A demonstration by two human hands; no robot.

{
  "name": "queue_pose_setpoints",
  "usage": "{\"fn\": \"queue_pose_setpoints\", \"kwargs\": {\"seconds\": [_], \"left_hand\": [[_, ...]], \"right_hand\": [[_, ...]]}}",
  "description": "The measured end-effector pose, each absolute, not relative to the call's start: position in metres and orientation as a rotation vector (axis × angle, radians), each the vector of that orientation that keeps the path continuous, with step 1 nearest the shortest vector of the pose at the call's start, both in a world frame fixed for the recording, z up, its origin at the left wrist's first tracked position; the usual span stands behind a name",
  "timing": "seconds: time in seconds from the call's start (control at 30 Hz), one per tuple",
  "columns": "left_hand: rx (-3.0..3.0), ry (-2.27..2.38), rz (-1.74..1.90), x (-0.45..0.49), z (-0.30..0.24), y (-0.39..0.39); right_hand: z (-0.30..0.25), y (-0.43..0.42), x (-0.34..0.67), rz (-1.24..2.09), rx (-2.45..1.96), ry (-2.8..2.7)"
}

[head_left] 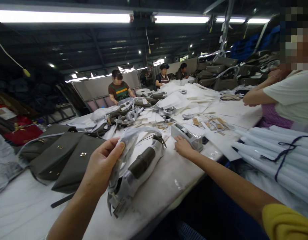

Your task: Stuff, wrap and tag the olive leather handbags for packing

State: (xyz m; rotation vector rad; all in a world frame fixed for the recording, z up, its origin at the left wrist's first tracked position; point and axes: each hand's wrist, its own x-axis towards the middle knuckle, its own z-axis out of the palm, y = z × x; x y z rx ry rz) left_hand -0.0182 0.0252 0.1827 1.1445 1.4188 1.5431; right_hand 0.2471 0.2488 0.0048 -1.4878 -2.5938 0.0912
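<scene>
Strap [143, 162] pinched at the frame's centre.
Left hand [101, 165] closes thumb against fingers on its filmy, pale wrap; the strap bends in a loop, with a smooth olive stretch bare of wrap. Right hand [184, 147], fingers half curled, touches the grey, boxy dispenser [192, 139] right of centre; whether it grips, I cannot tell. Olive bags [68, 160] with metal fittings lie at left on the pale table [166, 186].

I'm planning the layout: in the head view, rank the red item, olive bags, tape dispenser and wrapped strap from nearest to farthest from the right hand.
From the right hand:
1. Tape dispenser: touching it.
2. Wrapped strap: to its left, in the left hand.
3. Olive bags: farther left, on the table.
4. Red item: far left, beyond the bags.
</scene>
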Motion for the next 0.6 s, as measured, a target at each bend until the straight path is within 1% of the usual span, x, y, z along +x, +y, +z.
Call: {"fn": "queue_pose_setpoints", "kwargs": {"seconds": [0.17, 0.33, 0.47, 0.6], "left_hand": [[1.162, 1.387, 1.55, -0.017, 0.184, 0.026], [1.162, 1.379, 1.582, -0.019, 0.182, 0.025], [1.138, 1.357, 1.61, -0.017, 0.182, 0.027], [1.154, 1.321, 1.609, -0.013, 0.182, 0.029]], "right_hand": [[0.021, 0.268, 0.235, 0.438, -1.426, -2.492], [0.032, 0.261, 0.24, 0.78, -1.165, -2.126], [0.017, 0.228, 0.248, 0.939, -1.095, -1.784], [-0.01, 0.182, 0.264, 1.007, -1.133, -1.741]]}}
